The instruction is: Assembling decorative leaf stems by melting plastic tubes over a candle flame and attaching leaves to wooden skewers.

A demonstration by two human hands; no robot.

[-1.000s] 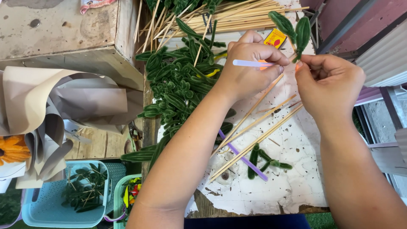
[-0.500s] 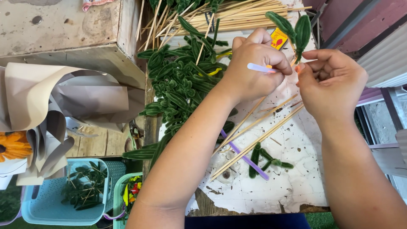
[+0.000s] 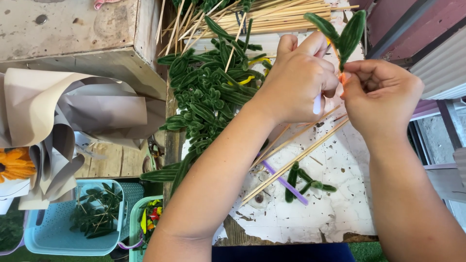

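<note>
Two hands meet above the white worktop (image 3: pixel 340 213): left hand (image 3: pixel 298 80) closed on a lilac stick (image 3: pixel 317 104), right hand (image 3: pixel 383 97) pinching a green leaf stem (image 3: pixel 345 36) (leaves pointing away), fingertips nearly touching.

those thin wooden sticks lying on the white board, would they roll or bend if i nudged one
The wooden sticks look thin, round and straight, so one would probably roll sideways easily on the flat white board. They seem stiff rather than floppy: they lie straight, unlike the bent green fuzzy leaf pieces beside them. Being so slender, they are likely very light and might snap if pressed hard.
</note>
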